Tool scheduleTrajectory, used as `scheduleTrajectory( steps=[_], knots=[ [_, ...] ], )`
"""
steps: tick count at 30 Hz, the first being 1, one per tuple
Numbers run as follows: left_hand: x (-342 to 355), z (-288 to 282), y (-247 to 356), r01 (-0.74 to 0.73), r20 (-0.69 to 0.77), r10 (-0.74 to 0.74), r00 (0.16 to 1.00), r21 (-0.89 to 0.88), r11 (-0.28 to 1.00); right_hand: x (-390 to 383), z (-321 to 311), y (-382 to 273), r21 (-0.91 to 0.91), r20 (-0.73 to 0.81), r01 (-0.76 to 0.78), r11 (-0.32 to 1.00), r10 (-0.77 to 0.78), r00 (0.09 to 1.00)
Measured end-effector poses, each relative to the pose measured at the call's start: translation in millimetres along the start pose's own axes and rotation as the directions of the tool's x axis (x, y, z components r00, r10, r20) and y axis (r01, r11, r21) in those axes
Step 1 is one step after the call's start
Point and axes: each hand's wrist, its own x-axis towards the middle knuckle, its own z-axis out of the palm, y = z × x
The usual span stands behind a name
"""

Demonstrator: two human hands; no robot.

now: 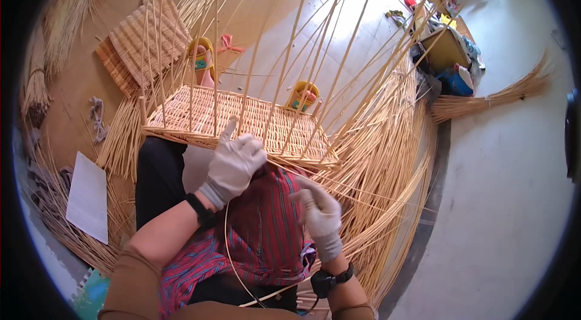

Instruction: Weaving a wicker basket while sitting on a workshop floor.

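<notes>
Woven wicker base (248, 115) with tall upright stakes (293, 35) rests above a lap covered in red striped cloth (257, 223). Gloved left hand (236, 163) at its near edge, 1 finger extended onto the weave, grip hidden; blurred, gloved right hand (319, 214) half-curled nearby, whether holding anything cannot be told.

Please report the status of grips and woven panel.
White-gloved left grip touching rectangular tan wicker panel. White-gloved right grip nearby, hold unclear. Tall thin tan rods crowd left grip.
</notes>
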Motion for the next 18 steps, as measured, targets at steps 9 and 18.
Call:
scheduleTrajectory(
  steps=[9, 18],
  knots=[
    [-6.4, 26.7, 12.7, 0.174, 0.116, -0.172, 0.978, -0.008, 0.985, 152.1, 37.1, -76.3, -0.552, -0.039, 0.595, 0.584, -0.731, 0.682],
    [-8.2, 31.4, 12.4, 0.119, 0.146, -0.126, 0.981, 0.058, 0.991, 91.8, -17.0, 4.8, -0.235, -0.239, 0.542, 0.807, -0.588, 0.773]
  ],
)
